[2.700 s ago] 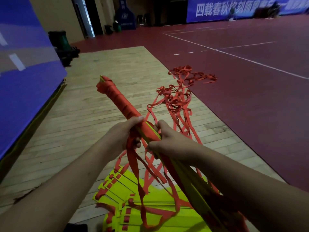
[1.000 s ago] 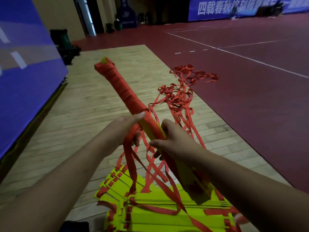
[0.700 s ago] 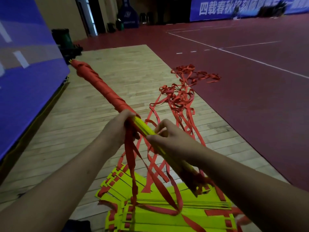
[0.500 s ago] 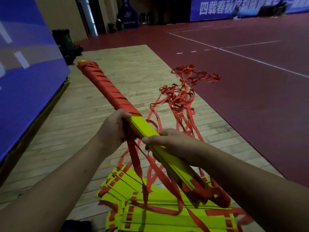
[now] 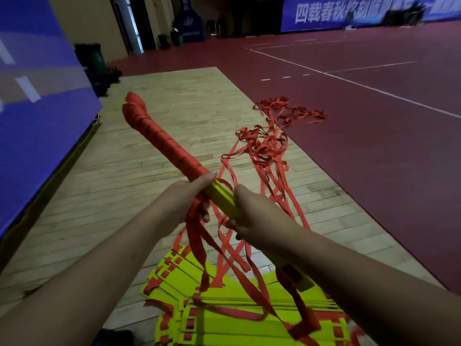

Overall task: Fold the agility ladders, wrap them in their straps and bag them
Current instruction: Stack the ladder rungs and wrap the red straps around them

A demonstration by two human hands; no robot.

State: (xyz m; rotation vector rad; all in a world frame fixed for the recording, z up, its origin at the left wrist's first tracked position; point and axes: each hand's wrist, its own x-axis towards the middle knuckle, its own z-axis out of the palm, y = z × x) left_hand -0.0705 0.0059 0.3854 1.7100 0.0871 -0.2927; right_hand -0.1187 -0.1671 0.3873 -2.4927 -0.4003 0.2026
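The person holds a folded ladder bundle (image 5: 224, 198) in the air with both hands, above the wooden floor (image 5: 139, 176). The bundle points away and to the left. Its far half is covered tightly with red strap (image 5: 159, 138), and a short yellow part shows between the two hands. The left hand (image 5: 185, 201) is closed around the bundle where the red wrapping ends, with the thumb lying on top. The right hand (image 5: 259, 216) grips the bundle just beside it, closer to the body. Loose red straps (image 5: 197, 243) hang down from under the hands. More straps lie in a tangled heap (image 5: 264, 143) on the floor beyond the right hand. Other yellow ladder rungs (image 5: 239, 318) lie flat on the floor below the forearms.
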